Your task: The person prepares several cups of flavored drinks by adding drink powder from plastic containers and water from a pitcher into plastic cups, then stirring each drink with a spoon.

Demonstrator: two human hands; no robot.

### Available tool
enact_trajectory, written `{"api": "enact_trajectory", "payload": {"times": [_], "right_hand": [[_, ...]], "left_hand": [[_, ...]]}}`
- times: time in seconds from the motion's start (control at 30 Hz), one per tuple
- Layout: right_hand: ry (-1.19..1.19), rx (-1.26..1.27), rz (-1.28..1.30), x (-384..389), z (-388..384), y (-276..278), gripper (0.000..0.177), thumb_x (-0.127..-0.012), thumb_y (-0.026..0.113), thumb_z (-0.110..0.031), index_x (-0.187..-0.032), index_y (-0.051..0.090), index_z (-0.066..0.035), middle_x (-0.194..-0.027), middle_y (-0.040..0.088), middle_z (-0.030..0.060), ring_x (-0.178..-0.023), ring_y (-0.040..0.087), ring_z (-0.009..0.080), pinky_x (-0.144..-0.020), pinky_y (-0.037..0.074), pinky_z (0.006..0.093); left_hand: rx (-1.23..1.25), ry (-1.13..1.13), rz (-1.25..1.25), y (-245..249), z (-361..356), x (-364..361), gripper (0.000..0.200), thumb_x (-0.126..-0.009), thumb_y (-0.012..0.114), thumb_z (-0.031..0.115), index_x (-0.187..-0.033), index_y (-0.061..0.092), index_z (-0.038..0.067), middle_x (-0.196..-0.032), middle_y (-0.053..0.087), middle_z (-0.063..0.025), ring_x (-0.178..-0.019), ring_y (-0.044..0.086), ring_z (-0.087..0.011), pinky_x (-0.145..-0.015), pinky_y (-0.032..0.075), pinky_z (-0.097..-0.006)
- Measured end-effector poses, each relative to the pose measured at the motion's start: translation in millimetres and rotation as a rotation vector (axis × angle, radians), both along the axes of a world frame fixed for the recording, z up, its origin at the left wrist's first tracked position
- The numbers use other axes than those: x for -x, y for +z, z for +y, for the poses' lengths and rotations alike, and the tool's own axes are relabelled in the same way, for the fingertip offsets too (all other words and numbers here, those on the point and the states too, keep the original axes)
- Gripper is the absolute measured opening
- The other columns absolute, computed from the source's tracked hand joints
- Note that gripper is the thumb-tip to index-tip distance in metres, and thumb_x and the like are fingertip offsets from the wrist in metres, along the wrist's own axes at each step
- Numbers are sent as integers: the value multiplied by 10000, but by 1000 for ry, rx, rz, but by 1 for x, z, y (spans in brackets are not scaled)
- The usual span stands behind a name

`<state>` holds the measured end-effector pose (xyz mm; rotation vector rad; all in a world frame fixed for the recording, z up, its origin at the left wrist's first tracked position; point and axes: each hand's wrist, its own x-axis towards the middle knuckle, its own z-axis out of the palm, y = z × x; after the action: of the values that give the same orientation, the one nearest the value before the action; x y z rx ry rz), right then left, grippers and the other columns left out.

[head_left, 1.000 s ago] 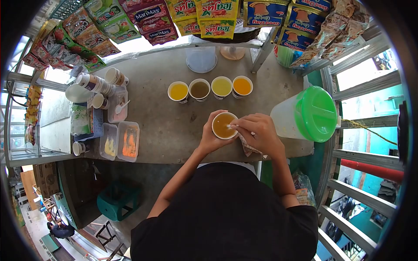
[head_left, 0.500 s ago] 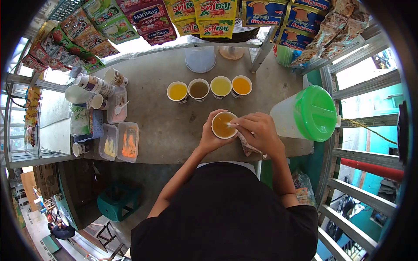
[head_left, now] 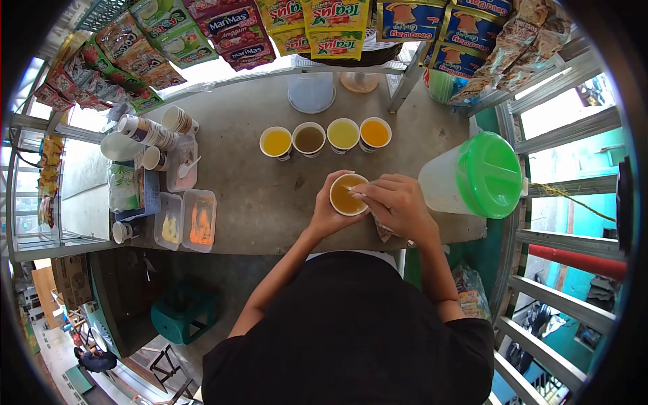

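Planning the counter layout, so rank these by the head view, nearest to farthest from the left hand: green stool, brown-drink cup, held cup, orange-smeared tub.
1. Held cup: in the left hand.
2. Brown-drink cup: ahead, in the row.
3. Orange-smeared tub: left, on the counter.
4. Green stool: left, on the floor.

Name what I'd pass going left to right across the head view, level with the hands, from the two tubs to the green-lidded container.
Tub with yellow contents, tub with orange contents, left hand, cup of amber drink, right hand, green-lidded container.
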<state>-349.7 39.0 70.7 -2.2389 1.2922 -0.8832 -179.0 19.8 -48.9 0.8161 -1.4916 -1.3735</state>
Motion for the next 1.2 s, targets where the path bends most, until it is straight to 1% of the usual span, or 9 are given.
{"api": "enact_trajectory", "payload": {"times": [0.17,0.27,0.43,0.63,0.77,0.83,0.93,1.13,1.2], "right_hand": [[70,51,-92,-3,5,-2,136,-790,676,-98,-921,713,-99,-814,690,49,-741,655,235,-663,498,365],[113,-44,-84,3,6,3,130,-790,674,-93,-915,710,-96,-814,690,43,-738,655,230,-656,498,361],[-62,26,40,0,2,3,129,-788,678,-90,-909,719,-94,-828,698,46,-739,656,237,-662,505,360],[64,-2,-143,-2,5,-1,121,-780,683,-93,-896,718,-88,-812,695,49,-738,652,227,-668,509,357],[78,-70,-64,8,3,2,136,-775,686,-86,-907,718,-88,-810,694,50,-741,653,226,-670,509,352],[-12,-14,54,8,0,3,147,-773,687,-80,-916,721,-90,-819,698,53,-745,658,230,-672,511,350],[-54,60,-10,-2,0,-1,148,-772,688,-78,-916,721,-91,-817,698,50,-746,660,226,-672,511,346],[106,47,-102,3,2,-5,158,-771,691,-71,-926,716,-87,-813,697,44,-729,658,221,-657,507,341],[80,42,-81,7,1,-1,159,-775,691,-71,-931,716,-86,-807,694,45,-724,657,224,-653,507,342]], "left_hand": [[7,-23,-13,-1,-4,-5,758,-625,857,131,-1269,468,41,-1103,632,-93,-1015,632,-169,-896,503,-319],[8,-26,-2,-2,-4,-7,745,-638,853,135,-1268,468,39,-1096,635,-92,-1012,634,-172,-898,503,-319],[15,-26,38,5,-3,-1,755,-633,855,136,-1272,466,35,-1099,633,-90,-1020,630,-170,-902,501,-318],[8,-51,15,-1,-5,-4,761,-631,860,136,-1274,466,40,-1117,630,-88,-1028,628,-174,-908,499,-318],[-17,-34,28,0,-3,-4,773,-621,861,135,-1277,463,41,-1115,631,-89,-1031,628,-174,-905,500,-317],[3,2,-3,6,-2,-2,787,-610,866,137,-1278,461,40,-1112,631,-88,-1031,627,-174,-904,500,-315],[17,-13,32,5,-3,-1,780,-618,866,138,-1277,461,41,-1114,631,-86,-1028,629,-169,-902,500,-315],[7,-16,44,0,-8,-5,743,-645,862,144,-1265,470,30,-1107,636,-91,-1013,632,-163,-895,503,-315],[2,-9,30,4,-7,-5,743,-644,863,144,-1264,471,28,-1104,636,-91,-1013,631,-163,-896,502,-314]]}}
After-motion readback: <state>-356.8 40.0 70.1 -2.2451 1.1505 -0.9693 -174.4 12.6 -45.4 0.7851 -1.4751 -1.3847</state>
